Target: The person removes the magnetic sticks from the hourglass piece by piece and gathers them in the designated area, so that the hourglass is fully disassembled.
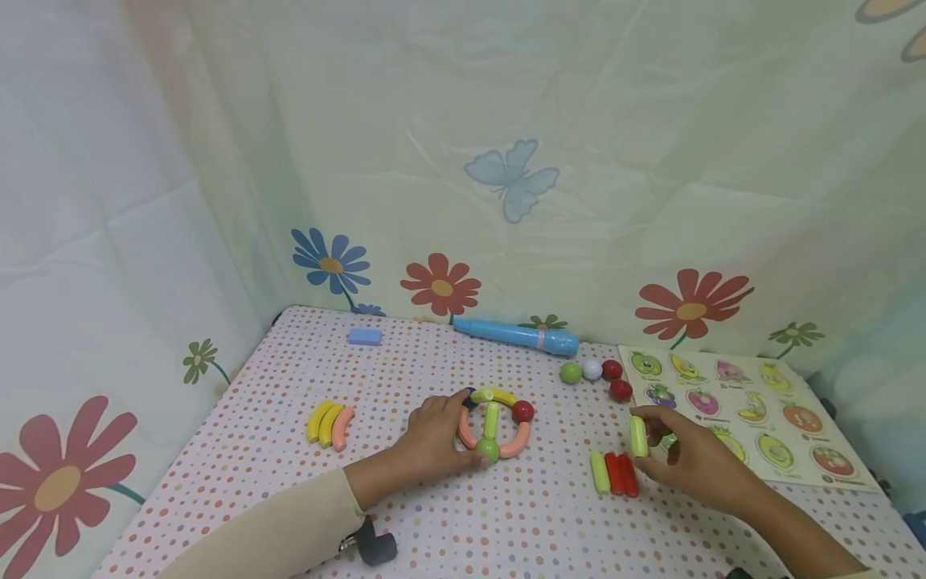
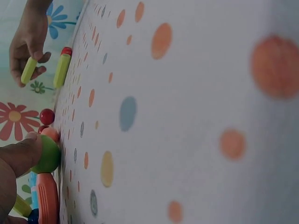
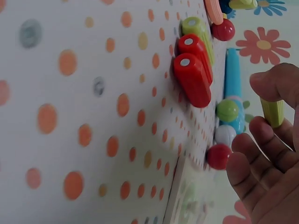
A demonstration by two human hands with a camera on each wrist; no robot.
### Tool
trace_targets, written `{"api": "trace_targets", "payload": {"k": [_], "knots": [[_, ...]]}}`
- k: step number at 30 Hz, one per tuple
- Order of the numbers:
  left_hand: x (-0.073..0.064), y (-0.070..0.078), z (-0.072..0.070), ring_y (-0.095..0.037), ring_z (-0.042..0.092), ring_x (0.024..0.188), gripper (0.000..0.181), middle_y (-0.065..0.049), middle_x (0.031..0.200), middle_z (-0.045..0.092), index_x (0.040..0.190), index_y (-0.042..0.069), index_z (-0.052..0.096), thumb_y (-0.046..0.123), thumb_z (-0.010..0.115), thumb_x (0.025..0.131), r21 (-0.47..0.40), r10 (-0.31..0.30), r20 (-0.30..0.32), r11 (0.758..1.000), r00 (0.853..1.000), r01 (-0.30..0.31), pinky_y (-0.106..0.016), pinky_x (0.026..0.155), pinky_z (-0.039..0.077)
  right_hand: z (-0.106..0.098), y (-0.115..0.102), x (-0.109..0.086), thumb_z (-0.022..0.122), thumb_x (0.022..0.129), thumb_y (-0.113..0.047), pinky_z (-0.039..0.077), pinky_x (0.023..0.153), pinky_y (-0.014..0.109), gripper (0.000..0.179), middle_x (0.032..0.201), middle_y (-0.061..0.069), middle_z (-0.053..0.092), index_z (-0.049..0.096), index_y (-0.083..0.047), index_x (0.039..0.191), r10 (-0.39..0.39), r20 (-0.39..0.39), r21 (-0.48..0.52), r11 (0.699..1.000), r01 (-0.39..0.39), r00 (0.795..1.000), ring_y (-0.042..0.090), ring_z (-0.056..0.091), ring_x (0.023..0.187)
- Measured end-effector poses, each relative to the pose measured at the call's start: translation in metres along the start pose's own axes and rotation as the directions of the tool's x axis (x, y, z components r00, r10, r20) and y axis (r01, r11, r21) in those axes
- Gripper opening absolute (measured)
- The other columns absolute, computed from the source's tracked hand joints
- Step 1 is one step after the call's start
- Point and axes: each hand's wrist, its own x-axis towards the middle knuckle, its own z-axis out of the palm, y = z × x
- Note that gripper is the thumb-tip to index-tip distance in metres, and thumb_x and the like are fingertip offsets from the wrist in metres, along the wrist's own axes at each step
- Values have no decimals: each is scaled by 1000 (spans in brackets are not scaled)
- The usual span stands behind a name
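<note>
My left hand (image 1: 432, 438) grips a ring of curved sticks and balls on the table, thumb against its green ball (image 1: 488, 449) and a finger by the dark blue ball (image 1: 469, 397). The ring has pink curved sticks (image 1: 517, 442), a yellow curved stick (image 1: 503, 397) and a red ball (image 1: 522, 411). A light green straight stick (image 1: 491, 420) joins the green ball; another (image 1: 482, 396) meets the dark blue ball. Raised above the table, my right hand (image 1: 690, 462) pinches a light green magnetic stick (image 1: 638, 437) between thumb and finger. Below it lie a green stick (image 1: 600, 473) and red sticks (image 1: 624, 475).
Yellow curved sticks (image 1: 325, 423) and a pink one (image 1: 343, 428) lie at the left. Behind are a blue block (image 1: 365, 336) and a blue tube (image 1: 515, 334). Loose balls (image 1: 592, 370) sit beside a fruit picture sheet (image 1: 738, 414) at the right. A printed curtain (image 1: 405, 161) backs the table.
</note>
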Motion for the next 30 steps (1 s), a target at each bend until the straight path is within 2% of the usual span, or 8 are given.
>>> {"api": "trace_targets", "payload": {"k": [8,15,20,30], "knots": [[0,0,-1,-32,39,140,105,-17,147,49,156,5,37,56,85,78,-5,5,-2,1000,1000,-5,-57,112,32,-1,8,-11,90,78,-24,47,60,26,72,101,2,59,56,-7,139,105,130,-3,994,-105,986,20,53,85],[0,0,-1,-31,39,141,105,-16,147,49,156,5,36,57,84,79,10,10,1,1000,1000,-10,-55,113,31,5,14,-14,93,74,-31,44,61,26,73,94,-1,54,59,-8,136,84,185,-20,996,-81,979,18,50,84],[0,0,0,-31,39,141,105,-16,147,49,156,4,36,57,84,79,11,6,4,1000,1000,-6,-56,113,31,9,16,-12,93,73,-35,43,64,27,75,91,-1,53,59,-9,136,138,227,-30,990,-135,964,18,49,83],[0,0,1,-32,39,141,106,-16,148,49,156,6,36,57,85,77,7,-4,-5,1000,1000,4,-55,112,32,15,22,-9,92,74,-36,41,62,26,72,86,-2,52,61,-11,134,135,247,-62,990,-123,960,15,49,77]]}}
